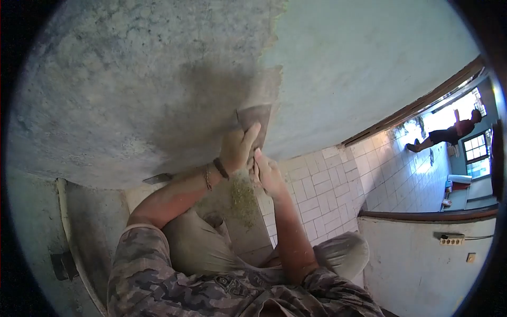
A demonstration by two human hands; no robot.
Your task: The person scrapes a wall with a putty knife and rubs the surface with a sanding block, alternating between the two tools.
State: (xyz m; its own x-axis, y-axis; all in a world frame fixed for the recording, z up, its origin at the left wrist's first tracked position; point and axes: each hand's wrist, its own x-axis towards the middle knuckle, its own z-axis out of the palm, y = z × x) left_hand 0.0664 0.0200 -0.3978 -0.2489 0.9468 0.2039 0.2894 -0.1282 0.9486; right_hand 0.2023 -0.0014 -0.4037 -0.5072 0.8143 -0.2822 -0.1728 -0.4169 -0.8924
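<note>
Presently, from my remote station, I record both hands together on one scraper. The left hand (237,150) is closed about the lower part of the scraper (258,117), its thumb laid up along the broad flat blade. The right hand (270,178) is clamped just below it, at the handle end; most of the handle is hidden by the fingers. I find the blade's wide edge up against the wall (343,68), close to the ragged line between a mottled grey area on the left and pale green paint on the right.

I note a dark wristband (221,168) and a thinner bracelet (208,178) at the left wrist. The wearer has a camouflage shirt (206,293) and khaki trousers (193,243), knees bent. Below the hands, yellowish-green debris (243,203) lies on the floor beside pale rectangular tiles (317,179).

To the far left I log a pipe (67,227) along the wall; at lower right, a socket strip (452,241). Beyond the opening on the right, another person (458,131) stands near a barred window (477,148), well apart from the scraper.
</note>
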